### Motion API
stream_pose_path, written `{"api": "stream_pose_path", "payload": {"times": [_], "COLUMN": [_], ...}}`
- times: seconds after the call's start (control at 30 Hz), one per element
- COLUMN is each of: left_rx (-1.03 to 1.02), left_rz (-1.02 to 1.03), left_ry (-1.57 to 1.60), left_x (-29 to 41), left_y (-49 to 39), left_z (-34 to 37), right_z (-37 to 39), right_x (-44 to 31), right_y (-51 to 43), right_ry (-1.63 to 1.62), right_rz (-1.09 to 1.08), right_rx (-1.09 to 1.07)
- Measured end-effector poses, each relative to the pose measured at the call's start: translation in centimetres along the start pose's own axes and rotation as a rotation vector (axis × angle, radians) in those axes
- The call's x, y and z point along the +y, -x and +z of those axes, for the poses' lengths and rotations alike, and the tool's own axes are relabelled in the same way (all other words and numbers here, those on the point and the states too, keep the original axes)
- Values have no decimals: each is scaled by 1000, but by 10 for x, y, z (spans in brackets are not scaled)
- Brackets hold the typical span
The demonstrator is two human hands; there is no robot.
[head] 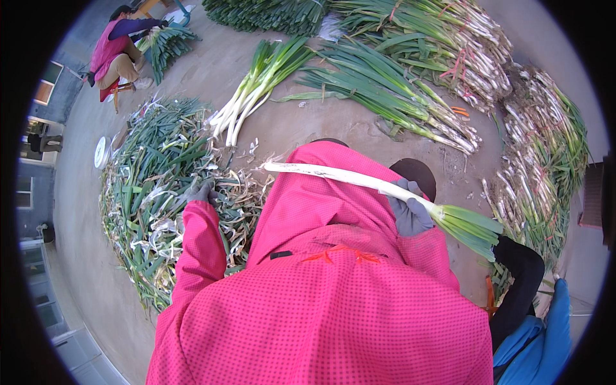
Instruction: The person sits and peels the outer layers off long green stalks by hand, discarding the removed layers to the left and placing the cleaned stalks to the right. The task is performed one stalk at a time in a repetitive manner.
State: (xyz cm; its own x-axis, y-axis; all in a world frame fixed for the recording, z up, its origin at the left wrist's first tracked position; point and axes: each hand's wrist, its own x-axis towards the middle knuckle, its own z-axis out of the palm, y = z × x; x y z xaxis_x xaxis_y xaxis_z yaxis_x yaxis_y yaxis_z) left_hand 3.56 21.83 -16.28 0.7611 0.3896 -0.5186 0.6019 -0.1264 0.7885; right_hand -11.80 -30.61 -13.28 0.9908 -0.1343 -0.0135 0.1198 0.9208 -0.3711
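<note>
In a grey glove, my right hand (410, 207) grips a long leek-like green onion (337, 174) near where its white stalk turns green. The stalk lies across my pink-clad lap, roots toward the left and leaf tops cut short at the right. My gloved left hand (202, 191) is at the heap of leaf and skin scraps (163, 192) on the left; its fingers are partly hidden, and whether they hold anything is unclear. Ahead lie a small group of clean white-stalked onions (250, 91) and a loose group of soil-marked onions (399, 96).
Tied bundles of unpeeled onions (481, 53) are piled at the upper right, with more onions (544, 159) along the right. Green bundles (269, 14) lie at the top. One person (115, 53) sits upper left; another person's dark sleeve (517, 274) is close at lower right.
</note>
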Motion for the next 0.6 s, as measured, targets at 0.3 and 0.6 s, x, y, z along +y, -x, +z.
{"api": "stream_pose_path", "payload": {"times": [0.3,0.6], "left_rx": [-128,-611], "left_rz": [599,982], "left_ry": [-239,-1025], "left_x": [76,115], "left_y": [105,153], "left_z": [80,178], "right_z": [7,4], "right_x": [6,2], "right_y": [-17,-11], "right_ry": [19,67], "right_rz": [169,171], "right_rx": [118,69]}}
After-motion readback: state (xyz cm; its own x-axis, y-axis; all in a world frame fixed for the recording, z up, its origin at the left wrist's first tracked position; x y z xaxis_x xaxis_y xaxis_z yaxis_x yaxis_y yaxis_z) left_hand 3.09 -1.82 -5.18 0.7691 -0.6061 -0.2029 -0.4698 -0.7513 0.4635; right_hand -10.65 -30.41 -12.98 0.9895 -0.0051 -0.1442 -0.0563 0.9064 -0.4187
